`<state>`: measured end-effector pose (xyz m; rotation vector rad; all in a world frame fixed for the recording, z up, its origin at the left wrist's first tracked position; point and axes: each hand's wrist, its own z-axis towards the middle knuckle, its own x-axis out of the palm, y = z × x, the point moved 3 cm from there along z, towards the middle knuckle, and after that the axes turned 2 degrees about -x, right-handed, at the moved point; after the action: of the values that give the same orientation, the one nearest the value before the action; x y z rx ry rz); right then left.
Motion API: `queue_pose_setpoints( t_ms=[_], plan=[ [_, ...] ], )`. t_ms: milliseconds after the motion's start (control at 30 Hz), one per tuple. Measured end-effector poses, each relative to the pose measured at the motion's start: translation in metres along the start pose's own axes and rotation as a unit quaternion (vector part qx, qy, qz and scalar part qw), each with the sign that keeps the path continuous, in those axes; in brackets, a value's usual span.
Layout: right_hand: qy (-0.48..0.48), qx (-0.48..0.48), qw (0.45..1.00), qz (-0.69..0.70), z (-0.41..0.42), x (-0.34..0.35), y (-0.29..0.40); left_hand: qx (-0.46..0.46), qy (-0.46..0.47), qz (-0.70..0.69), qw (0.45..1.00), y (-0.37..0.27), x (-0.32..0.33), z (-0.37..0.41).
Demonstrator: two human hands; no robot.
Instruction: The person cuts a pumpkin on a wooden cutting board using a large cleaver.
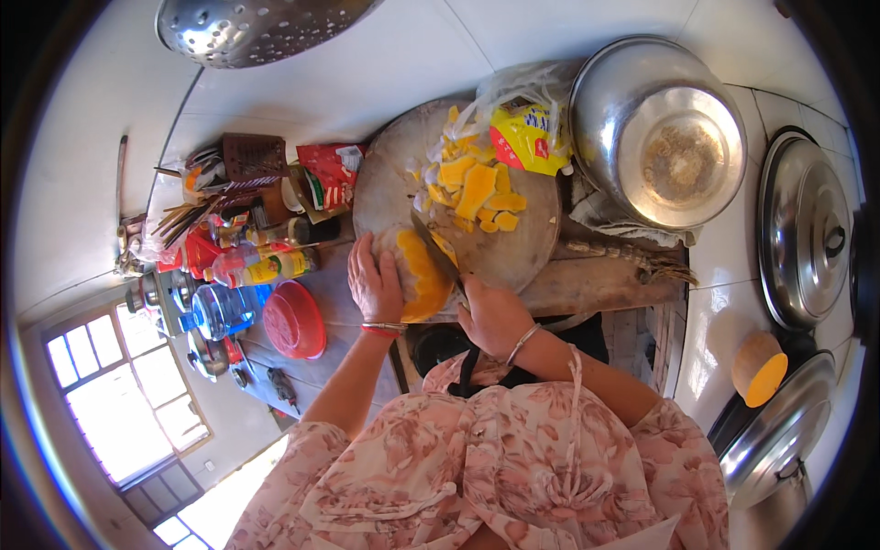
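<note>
A large piece of pumpkin [421, 278] rests at the near left part of a round wooden chopping board [385, 185]. Part of its rind is pared off, baring orange flesh. My left hand [375, 278] presses flat on its left side with the fingers pointing away from me. In my right hand [496, 316] is the handle of a kitchen knife [436, 249], whose dark blade lies against the pared right side. Behind the knife, cut slices of pumpkin [476, 191] and peelings are heaped on the board.
An upturned steel basin [656, 134] stands at the right, behind a whisk brush [619, 256]. A yellow pouch [533, 137] lies at the board's back edge. Leftward are bottles [280, 267] and a red plastic bowl [294, 320]. Another pumpkin piece [759, 369] sits far right near pot lids [804, 227].
</note>
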<state>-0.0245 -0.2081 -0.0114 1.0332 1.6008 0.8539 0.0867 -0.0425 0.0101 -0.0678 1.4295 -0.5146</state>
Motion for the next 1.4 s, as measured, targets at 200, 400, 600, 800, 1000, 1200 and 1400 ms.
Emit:
queue_pose_setpoints(
  t_ms=[200,400,600,800,1000,1200,1400],
  plan=[
    [-0.017,0.000,1.000,0.008,0.016,0.006,-0.011,0.000,0.001,0.002,1.000,-0.003,0.001,0.002],
    [0.004,-0.011,1.000,0.025,-0.009,-0.011,0.003,-0.012,0.003,-0.004,1.000,-0.001,-0.001,0.001],
    [-0.025,-0.023,0.999,0.019,-0.006,-0.010,0.005,-0.011,0.007,-0.005,1.000,-0.002,-0.001,0.000],
    [-0.021,0.000,1.000,0.015,0.017,0.002,-0.001,-0.004,0.005,-0.001,1.000,-0.002,-0.001,0.001],
    [-0.035,-0.012,0.999,0.025,0.023,0.011,-0.011,-0.008,0.004,-0.002,1.000,-0.002,0.000,0.001],
    [0.057,0.046,0.997,0.000,0.034,0.001,-0.008,-0.003,-0.002,0.001,1.000,-0.001,0.000,0.001],
    [0.046,0.031,0.998,-0.025,0.058,0.019,-0.031,-0.002,-0.008,-0.006,1.000,-0.005,0.001,0.003]
  ],
)
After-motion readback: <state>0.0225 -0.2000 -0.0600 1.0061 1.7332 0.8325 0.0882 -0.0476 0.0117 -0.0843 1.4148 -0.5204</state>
